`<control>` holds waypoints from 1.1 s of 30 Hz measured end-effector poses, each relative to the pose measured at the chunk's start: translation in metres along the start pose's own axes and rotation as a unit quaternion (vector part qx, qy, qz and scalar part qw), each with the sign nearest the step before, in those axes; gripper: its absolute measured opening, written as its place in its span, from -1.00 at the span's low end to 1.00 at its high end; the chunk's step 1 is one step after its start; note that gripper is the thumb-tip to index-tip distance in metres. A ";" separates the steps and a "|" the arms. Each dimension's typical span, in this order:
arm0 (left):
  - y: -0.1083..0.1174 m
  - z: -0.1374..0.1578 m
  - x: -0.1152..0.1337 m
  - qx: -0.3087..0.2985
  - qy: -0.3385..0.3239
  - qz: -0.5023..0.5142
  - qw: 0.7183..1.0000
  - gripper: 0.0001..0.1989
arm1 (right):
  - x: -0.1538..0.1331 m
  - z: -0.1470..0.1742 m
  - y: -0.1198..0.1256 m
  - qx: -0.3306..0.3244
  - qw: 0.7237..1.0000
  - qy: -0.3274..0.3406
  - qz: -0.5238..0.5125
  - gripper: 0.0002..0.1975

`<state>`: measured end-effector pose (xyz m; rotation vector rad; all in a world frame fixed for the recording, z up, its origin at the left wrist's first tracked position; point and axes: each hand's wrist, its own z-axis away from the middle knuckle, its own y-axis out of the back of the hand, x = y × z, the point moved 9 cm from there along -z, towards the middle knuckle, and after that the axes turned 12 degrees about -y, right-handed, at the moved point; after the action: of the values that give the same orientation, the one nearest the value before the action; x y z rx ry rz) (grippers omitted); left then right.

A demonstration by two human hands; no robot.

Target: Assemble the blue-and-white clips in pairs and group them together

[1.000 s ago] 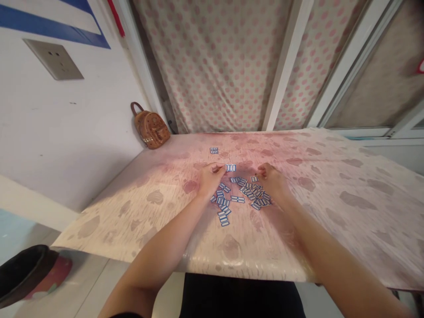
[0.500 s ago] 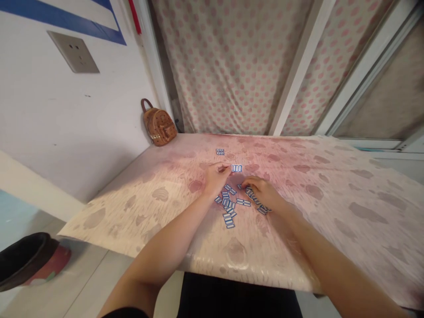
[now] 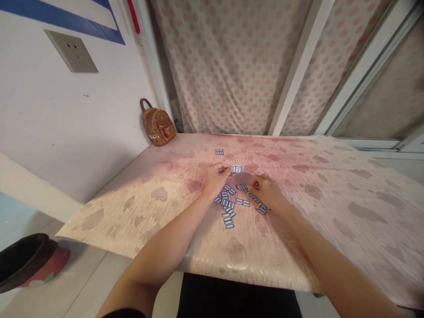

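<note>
My left hand [image 3: 216, 179] is closed in a pinch at the left end of a short row of flat white pieces with blue edges [image 3: 236, 169], just above or on the tabletop. My right hand [image 3: 267, 192] is to its right, fingers curled in over a line of similar blue-edged pieces [image 3: 254, 198] and partly covering them. Whether anything sits between the right fingertips is hidden. Between my forearms lies a loose pile of these pieces [image 3: 228, 205], with a separate pair [image 3: 243, 202] beside it. Farther back is a small neat block of them [image 3: 219, 151].
A patterned cloth [image 3: 126, 221] covers the table. A small brown backpack [image 3: 159, 126] leans by the wall at the back left corner. On the floor at left stands a dark-rimmed pot or bin [image 3: 43, 260]. A dotted curtain [image 3: 228, 66] hangs behind the table.
My right hand has drawn back slightly to the right, and more of the blue-edged pieces near its fingertips show. The left hand keeps its pinch in nearly the same place.
</note>
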<state>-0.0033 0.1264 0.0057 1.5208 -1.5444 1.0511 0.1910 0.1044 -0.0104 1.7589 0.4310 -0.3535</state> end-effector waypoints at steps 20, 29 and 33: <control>-0.001 0.002 0.004 -0.009 -0.011 -0.013 1.000 -0.94 | -0.007 0.003 0.005 -0.020 0.999 0.004 -0.041 -0.85; -0.003 0.002 0.001 -0.028 0.002 -0.009 1.000 -0.92 | -0.006 0.002 0.023 0.014 0.985 -0.017 -0.170 -0.87; -0.018 0.007 0.003 -0.107 -0.002 -0.007 0.994 -0.88 | -0.010 0.003 0.033 0.042 0.985 0.000 -0.169 -0.93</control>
<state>0.0148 0.1193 0.0072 1.3848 -1.5909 0.8443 0.1977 0.0939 0.0217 1.7667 0.7266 -0.6206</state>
